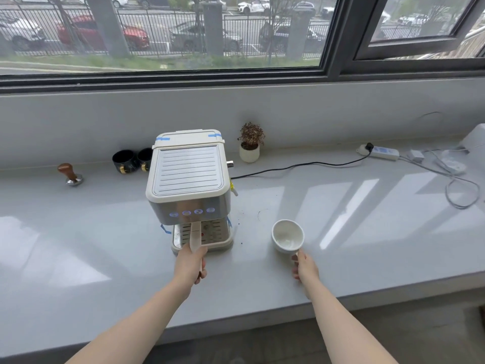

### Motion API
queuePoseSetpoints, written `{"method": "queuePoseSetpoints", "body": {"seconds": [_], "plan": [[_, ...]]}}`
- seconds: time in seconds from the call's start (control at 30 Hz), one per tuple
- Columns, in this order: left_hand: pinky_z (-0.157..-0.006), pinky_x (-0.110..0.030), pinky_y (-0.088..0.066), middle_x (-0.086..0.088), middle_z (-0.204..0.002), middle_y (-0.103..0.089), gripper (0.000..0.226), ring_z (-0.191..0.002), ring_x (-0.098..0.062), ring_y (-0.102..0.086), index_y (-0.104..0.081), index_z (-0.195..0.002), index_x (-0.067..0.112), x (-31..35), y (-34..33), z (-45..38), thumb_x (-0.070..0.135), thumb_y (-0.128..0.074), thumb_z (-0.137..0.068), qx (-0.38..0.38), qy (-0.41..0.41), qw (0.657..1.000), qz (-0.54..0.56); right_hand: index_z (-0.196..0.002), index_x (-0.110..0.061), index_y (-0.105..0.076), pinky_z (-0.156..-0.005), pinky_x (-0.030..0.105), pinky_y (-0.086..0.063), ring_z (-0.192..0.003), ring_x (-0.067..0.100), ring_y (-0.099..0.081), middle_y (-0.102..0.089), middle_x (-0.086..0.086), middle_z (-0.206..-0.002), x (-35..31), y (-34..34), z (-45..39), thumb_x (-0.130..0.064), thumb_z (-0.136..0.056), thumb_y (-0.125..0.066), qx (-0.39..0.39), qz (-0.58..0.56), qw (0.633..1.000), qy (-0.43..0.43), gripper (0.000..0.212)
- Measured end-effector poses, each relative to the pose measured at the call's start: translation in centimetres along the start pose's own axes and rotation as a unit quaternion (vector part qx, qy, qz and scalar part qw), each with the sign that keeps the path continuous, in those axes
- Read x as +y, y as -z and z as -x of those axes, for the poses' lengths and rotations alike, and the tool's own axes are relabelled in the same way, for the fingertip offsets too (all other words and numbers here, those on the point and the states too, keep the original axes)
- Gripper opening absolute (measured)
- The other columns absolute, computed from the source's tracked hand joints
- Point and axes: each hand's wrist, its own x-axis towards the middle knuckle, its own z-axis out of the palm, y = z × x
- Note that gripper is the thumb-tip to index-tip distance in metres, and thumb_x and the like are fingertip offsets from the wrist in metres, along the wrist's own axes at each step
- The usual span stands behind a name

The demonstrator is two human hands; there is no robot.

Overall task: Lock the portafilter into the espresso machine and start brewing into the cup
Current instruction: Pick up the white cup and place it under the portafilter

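A cream and steel espresso machine (187, 179) stands on the grey counter (105, 258), its front buttons lit blue. The portafilter's cream handle (195, 236) sticks out from under the machine's front, over the drip tray (217, 236); its head is hidden under the machine. My left hand (190, 267) is wrapped around the near end of that handle. To the right of the machine, an empty white cup (287, 236) rests on the counter, and my right hand (304, 266) pinches its handle at the near side.
A wooden-handled tamper (70, 174) stands at the left, two black cups (132, 160) behind the machine's left side. A small potted plant (250, 144) sits at the back. A black cord runs to a power strip (379, 152) with loose cables at the far right. Coffee grounds speckle the counter by the tray.
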Motion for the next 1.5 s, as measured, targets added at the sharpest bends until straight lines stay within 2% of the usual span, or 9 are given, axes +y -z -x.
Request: {"method": "queuePoseSetpoints", "body": {"seconds": [0.07,0.13,0.33,0.5,0.73,0.9,1.23,1.5], "plan": [[-0.041,-0.022,-0.024,-0.009,-0.064,-0.046,0.007,-0.035,-0.019,-0.041,-0.048,-0.095,0.012,0.0,0.0,0.0,0.017,-0.047,-0.091,0.001,0.0,1.0,-0.004,-0.075,-0.013,-0.05,-0.056,0.029,-0.039,-0.06,0.021,-0.046,-0.051,0.006,-0.077,0.3,0.0,-0.2,-0.029,-0.1,-0.036,-0.021,-0.018,1.0,0.009,0.032],[-0.041,-0.023,-0.024,-0.009,-0.064,-0.046,0.005,-0.036,-0.019,-0.041,-0.048,-0.092,0.013,0.0,0.0,0.0,0.017,-0.046,-0.09,0.001,-0.005,1.0,-0.011,-0.075,-0.014,-0.051,-0.059,0.03,-0.041,-0.061,0.021,-0.048,-0.053,0.009,-0.078,0.5,0.0,-0.4,-0.027,-0.1,-0.037,-0.026,-0.027,0.999,0.023,0.031],[-0.042,-0.023,-0.025,-0.009,-0.064,-0.046,0.006,-0.039,-0.02,-0.042,-0.045,-0.084,0.017,0.2,0.0,0.1,0.016,-0.045,-0.09,0.0,-0.015,1.0,-0.026,-0.073,-0.015,-0.051,-0.074,0.041,-0.044,-0.075,0.027,-0.059,-0.061,0.004,-0.073,0.6,-0.7,-0.4,-0.025,-0.1,-0.037,-0.061,-0.024,0.997,0.037,0.033],[-0.041,-0.023,-0.026,-0.01,-0.064,-0.046,0.003,-0.039,-0.021,-0.044,-0.047,-0.088,0.017,0.1,0.2,0.1,0.017,-0.044,-0.089,-0.007,-0.027,0.999,-0.035,-0.073,-0.014,-0.054,-0.067,0.033,-0.046,-0.076,0.022,-0.064,-0.061,0.005,-0.075,0.0,-2.4,0.9,-0.02,-0.1,-0.037,-0.114,-0.011,0.991,0.067,0.033],[-0.041,-0.023,-0.027,-0.009,-0.064,-0.048,0.011,-0.042,-0.022,-0.046,-0.048,-0.096,0.012,0.0,0.4,0.1,0.017,-0.043,-0.087,-0.014,-0.032,0.999,-0.039,-0.086,-0.012,-0.059,-0.065,0.027,-0.049,-0.08,0.022,-0.067,-0.065,0.004,-0.082,-1.4,-5.4,2.1,-0.021,-0.102,-0.034,-0.179,0.013,0.978,0.102,0.031],[-0.04,-0.023,-0.029,-0.008,-0.063,-0.05,0.003,-0.042,-0.022,-0.048,-0.045,-0.087,0.014,-0.1,0.5,0.1,0.017,-0.044,-0.086,-0.011,-0.04,0.997,-0.06,-0.081,-0.015,-0.057,-0.062,0.026,-0.049,-0.074,0.018,-0.067,-0.063,0.004,-0.084,-3.1,-7.2,3.1,-0.018,-0.102,-0.034,-0.219,0.011,0.968,0.119,0.031],[-0.039,-0.023,-0.032,-0.005,-0.06,-0.053,0.01,-0.036,-0.021,-0.054,-0.043,-0.081,0.013,0.2,0.5,0.1,0.021,-0.041,-0.086,-0.002,-0.065,0.991,-0.116,-0.074,-0.015,-0.052,-0.065,0.028,-0.049,-0.072,0.019,-0.066,-0.055,0.0,-0.073,-5.2,-10.5,3.5,-0.018,-0.101,-0.035,-0.252,0.048,0.958,0.129,0.032],[-0.043,-0.025,-0.036,-0.005,-0.063,-0.057,0.023,-0.035,-0.023,-0.056,-0.046,-0.085,0.015,0.0,0.5,-0.4,0.036,-0.04,-0.087,0.005,-0.057,0.989,-0.134,-0.082,-0.01,-0.05,-0.065,0.028,-0.05,-0.07,0.018,-0.064,-0.051,0.004,-0.074,-6.2,-13.3,2.8,-0.021,-0.1,-0.035,-0.263,0.084,0.952,0.131,0.026]]}}
